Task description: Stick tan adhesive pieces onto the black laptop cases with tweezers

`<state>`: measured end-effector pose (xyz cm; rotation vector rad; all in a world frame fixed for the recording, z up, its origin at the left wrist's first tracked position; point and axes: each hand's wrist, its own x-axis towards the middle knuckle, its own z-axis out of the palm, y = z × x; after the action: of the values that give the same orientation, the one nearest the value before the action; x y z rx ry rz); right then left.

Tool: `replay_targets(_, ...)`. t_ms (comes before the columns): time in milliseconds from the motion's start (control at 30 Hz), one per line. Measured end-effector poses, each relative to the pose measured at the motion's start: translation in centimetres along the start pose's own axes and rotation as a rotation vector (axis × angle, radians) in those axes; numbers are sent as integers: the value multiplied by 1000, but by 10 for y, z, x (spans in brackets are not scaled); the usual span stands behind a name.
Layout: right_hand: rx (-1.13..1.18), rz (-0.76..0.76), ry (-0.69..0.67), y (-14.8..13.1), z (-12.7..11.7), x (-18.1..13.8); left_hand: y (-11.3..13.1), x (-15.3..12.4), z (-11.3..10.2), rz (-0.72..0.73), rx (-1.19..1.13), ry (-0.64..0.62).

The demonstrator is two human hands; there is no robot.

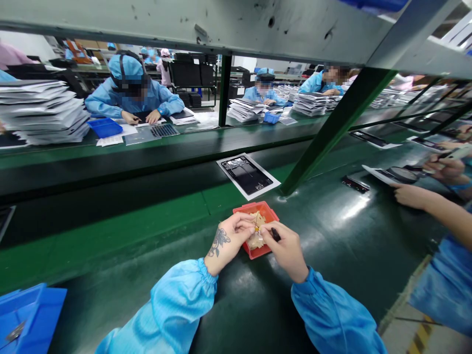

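My left hand (230, 237) and my right hand (287, 248) meet over a small red tray (260, 252) on the green bench. Fingertips of both hands are closed close together around a tiny yellow piece (257, 229); the left thumb and fingers pinch at it. In my right hand sits a slim tool with a black end (275, 234); its working tip is hidden, so its kind does not show. Beneath the fingers, the tray holds a heap of small tan pieces (254, 242).
Behind the tray lies a dark tablet-like panel (247, 174) on white paper. A green slanted post (332, 132) rises to its right. At lower left is a blue bin (46, 314). A co-worker's hand (413, 195) is at right; other people sit across the bench.
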<state>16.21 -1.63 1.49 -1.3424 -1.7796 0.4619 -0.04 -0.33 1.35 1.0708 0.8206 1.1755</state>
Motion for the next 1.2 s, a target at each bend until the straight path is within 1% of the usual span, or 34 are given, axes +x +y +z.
replay_targets(133, -60, 32, 57, 4, -2, 2, 2, 2, -5, -46, -94, 47)
replay_targets(300, -104, 44, 70, 8, -2, 3, 4, 1, -10, -22, -81, 81)
replay_targets(367, -101, 18, 73, 8, -2, 3, 5, -2, -11, -11, -81, 79)
replay_targets(533, -58, -67, 139, 10, 0, 3, 9, -6, -14, -36, -93, 90)
replay_targets(633, -47, -26, 111, 9, 0, 2, 12, -10, -19, -60, -79, 109)
replay_targets(700, -48, 12, 84, 7, -2, 2, 12, -18, -28, -83, -65, 119)
replay_targets(767, -56, 41, 55, 2, -4, 4, 13, -33, -42, -122, -56, 123)
replay_targets(867, -114, 19, -27, -10, -11, 17, 14, -72, -73, -194, -53, 145)
replay_targets(933, -214, -52, -106, -22, -13, 35, 15, -107, -96, -248, -49, 218)
replay_targets(1000, -373, -117, -215, -35, -12, 58, 14, -143, -118, -278, -49, 344)
replay_targets(1100, -626, -113, -415, -49, 6, 101, 12, -193, -145, -308, -58, 493)
replay_targets(1133, -672, -95, -454, -51, 16, 115, 10, -206, -151, -317, -60, 524)
replay_targets(1200, -702, -60, -478, -51, 41, 142, 7, -228, -159, -325, -68, 558)
